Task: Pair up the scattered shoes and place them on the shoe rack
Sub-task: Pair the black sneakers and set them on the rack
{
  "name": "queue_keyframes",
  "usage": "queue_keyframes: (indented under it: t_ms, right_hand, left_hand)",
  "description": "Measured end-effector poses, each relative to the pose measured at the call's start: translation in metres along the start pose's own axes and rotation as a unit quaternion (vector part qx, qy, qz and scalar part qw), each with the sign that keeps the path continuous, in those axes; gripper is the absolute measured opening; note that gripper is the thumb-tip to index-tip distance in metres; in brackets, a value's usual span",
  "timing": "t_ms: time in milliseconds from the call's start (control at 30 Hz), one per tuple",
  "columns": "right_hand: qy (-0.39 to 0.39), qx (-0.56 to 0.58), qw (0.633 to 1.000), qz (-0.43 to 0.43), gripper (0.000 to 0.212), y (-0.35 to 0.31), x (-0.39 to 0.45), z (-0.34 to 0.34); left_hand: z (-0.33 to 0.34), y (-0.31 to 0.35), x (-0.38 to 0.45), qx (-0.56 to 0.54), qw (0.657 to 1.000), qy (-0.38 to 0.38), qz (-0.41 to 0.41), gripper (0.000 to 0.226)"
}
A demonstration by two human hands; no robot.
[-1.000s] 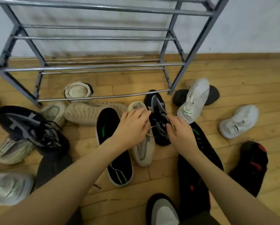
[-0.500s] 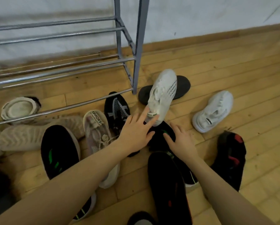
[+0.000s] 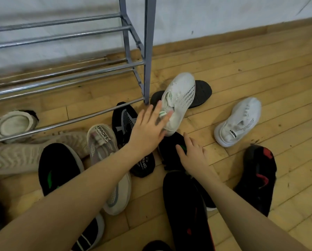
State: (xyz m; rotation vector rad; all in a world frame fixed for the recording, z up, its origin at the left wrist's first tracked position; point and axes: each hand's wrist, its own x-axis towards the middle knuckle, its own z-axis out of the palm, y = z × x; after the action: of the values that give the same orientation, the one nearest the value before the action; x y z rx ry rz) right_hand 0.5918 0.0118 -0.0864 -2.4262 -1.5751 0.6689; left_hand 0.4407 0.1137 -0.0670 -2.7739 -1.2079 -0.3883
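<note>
On the far left sits my grey metal shoe rack [image 3: 61,73] with its shiny bars, and no shoe that I can see is on it yet. Under its lowest bar lies a cream knit shoe [image 3: 30,153] on its side. It looks soft and bendy.

Next comes a black knit shoe with a green mark [image 3: 59,169], then a pale pink mesh shoe with a white tag [image 3: 106,151]. Both look light and squashy, so I think the back heel part is the best place to hold them.

My left hand [image 3: 148,131] is flat, with the fingers [image 3: 158,109] straight and spread, holding nothing. It reaches over a black shoe with a white pattern [image 3: 124,118] to the white knit sneaker with a green logo [image 3: 180,98]. The fingertips look like they touch its heel end. That sneaker leans on a dark grey shoe [image 3: 202,93]. It looks light and floppy, so I would pinch the heel rim.

My right hand [image 3: 193,156] rests loosely on a black shoe with a green spot [image 3: 171,149], gripping nothing.

Off to the right, a second white knit sneaker [image 3: 238,122] lies on the wooden floor [image 3: 260,69]. It looks like the match. Past it is a black shoe with red marks [image 3: 258,176].
</note>
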Motion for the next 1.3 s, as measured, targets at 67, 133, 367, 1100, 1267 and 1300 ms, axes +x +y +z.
queue_keyframes:
  t_ms: [67, 133, 367, 1100, 1267, 1300]
  right_hand:
    - [0.015, 0.002, 1.0, -0.001, 0.055, 0.0, -0.001, 0.002]
    - [0.028, -0.002, 1.0, -0.012, 0.053, 0.002, -0.003, 0.006]
    - [0.032, -0.006, 0.999, -0.016, 0.05, -0.004, 0.007, 0.009]
    - [0.281, 0.069, 0.919, -0.267, 0.033, -0.054, -0.049, -0.078]
    - [0.33, 0.12, 0.874, -0.337, 0.031, -0.107, -0.061, -0.11]
    - [0.33, 0.143, 0.867, -0.345, 0.03, -0.12, -0.064, -0.113]
  left_hand:
    - [0.004, 0.01, -0.007, -0.015, 0.999, -0.004, 0.048, 0.055]
    - [0.008, 0.015, -0.01, 0.006, 0.998, -0.021, 0.063, 0.048]
    - [0.006, -0.016, 0.007, 0.057, 0.997, 0.033, -0.035, 0.024]
    - [-0.078, 0.01, -0.037, -0.407, 0.909, 0.089, -0.035, 0.044]
    - [-0.134, -0.012, -0.048, -0.36, 0.918, 0.156, -0.062, 0.051]
    - [-0.148, -0.02, -0.052, -0.357, 0.916, 0.165, -0.075, 0.051]
